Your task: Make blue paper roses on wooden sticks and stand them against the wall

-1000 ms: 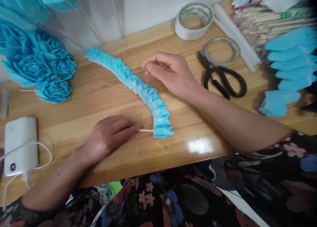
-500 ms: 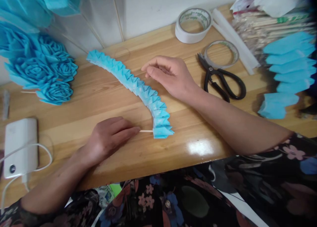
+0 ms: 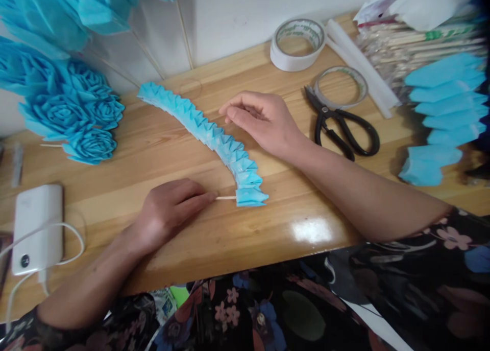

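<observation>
Tabletop (image 3: 206, 243) of glossy, pale-grained wood beneath both sets of fingers, meeting a white wall (image 3: 233, 14) beyond them. Beyond and to the right of the right fingers lie two tape rolls, one wide (image 3: 293, 62) and one narrow (image 3: 362, 89), and one pair of black-handled cutters (image 3: 324, 109). One white power bank (image 3: 40, 231) lies left of the left fingers; three thin stems (image 3: 185, 37) and overlapping blue flowers (image 3: 90, 142), too crowded to count, stand beyond them. The left hand (image 3: 166, 208) has thumb and forefinger clamped on one pale stick (image 3: 226, 197), which runs right to the near end of one pleated strip (image 3: 206, 129). The strip, light blue, with overlapping pointed folds along its right edge and shiny patches on its band, curves away just left of the right fingertips. The right hand (image 3: 266, 118) is loosely curled, thumb close to forefinger; whether they touch cannot be told.
</observation>
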A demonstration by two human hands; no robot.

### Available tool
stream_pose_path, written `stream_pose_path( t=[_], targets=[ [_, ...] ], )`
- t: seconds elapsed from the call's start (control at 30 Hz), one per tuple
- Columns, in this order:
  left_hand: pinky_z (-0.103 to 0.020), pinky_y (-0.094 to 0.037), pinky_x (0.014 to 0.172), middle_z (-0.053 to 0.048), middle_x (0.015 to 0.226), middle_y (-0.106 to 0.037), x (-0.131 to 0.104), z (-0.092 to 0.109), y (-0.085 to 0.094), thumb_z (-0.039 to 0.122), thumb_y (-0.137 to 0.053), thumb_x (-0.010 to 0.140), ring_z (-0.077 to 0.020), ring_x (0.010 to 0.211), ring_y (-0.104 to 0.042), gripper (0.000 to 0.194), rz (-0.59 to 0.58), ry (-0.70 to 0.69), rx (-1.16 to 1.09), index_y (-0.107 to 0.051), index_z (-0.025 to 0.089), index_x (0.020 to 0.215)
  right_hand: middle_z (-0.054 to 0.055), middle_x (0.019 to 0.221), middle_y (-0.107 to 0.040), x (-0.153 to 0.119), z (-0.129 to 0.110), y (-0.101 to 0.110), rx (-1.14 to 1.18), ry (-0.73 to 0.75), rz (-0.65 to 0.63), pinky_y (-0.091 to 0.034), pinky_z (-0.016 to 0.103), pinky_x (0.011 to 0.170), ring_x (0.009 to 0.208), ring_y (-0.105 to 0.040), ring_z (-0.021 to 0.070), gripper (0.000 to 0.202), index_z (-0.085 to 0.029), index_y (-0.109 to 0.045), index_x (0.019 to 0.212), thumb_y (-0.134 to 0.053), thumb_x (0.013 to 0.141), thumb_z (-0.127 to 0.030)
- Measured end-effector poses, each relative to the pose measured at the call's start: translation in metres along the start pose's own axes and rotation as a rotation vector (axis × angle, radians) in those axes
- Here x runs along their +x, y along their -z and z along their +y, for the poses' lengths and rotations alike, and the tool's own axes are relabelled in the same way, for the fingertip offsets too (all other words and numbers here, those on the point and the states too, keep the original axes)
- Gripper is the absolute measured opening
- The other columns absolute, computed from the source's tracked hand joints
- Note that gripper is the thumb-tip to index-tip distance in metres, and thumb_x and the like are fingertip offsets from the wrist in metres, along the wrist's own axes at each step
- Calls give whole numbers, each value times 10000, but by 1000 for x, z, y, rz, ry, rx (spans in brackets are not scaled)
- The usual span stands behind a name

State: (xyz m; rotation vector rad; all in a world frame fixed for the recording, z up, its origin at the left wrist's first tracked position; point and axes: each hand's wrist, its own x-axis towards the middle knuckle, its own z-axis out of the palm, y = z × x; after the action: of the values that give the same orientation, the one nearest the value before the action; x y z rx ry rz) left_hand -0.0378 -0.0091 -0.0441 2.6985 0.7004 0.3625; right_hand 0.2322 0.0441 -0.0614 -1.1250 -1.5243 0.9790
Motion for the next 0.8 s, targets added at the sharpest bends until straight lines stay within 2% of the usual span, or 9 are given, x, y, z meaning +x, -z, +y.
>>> stream_pose_path(
  t=[0.17,0.37,0.47,0.8],
  targets=[
    [-261,-451,630,-38,932,-716,2,1,1,231,-513,1012,-164,775,-646,244,13,-12,14,-682,249,1188,-4,883,-746,0,-2,0,-4,17,-4,-567,325,817,899,-699,178,181,-277,-688,816,-601,947,-366],
    [-244,-450,612,-26,874,-698,5,4,-2,226,-578,980,-145,733,-640,136,61,-31,87,-700,208,1036,-2,889,-756,0,-2,0,-13,7,-1,-571,324,796,897,-704,186,163,-281,-691,827,-620,937,-379],
    [-253,-455,627,-32,899,-688,3,2,-5,180,-607,955,-144,744,-630,158,79,-78,116,-675,206,1095,-5,882,-751,0,-2,0,-19,6,-1,-566,312,789,899,-703,180,167,-278,-692,820,-622,936,-375],
    [-245,-442,628,-34,907,-676,3,2,-4,147,-617,949,-140,747,-626,189,62,-79,112,-661,195,1127,-13,864,-752,0,-2,1,-23,5,-2,-562,323,803,879,-697,183,169,-277,-684,803,-619,947,-336]
  ],
)
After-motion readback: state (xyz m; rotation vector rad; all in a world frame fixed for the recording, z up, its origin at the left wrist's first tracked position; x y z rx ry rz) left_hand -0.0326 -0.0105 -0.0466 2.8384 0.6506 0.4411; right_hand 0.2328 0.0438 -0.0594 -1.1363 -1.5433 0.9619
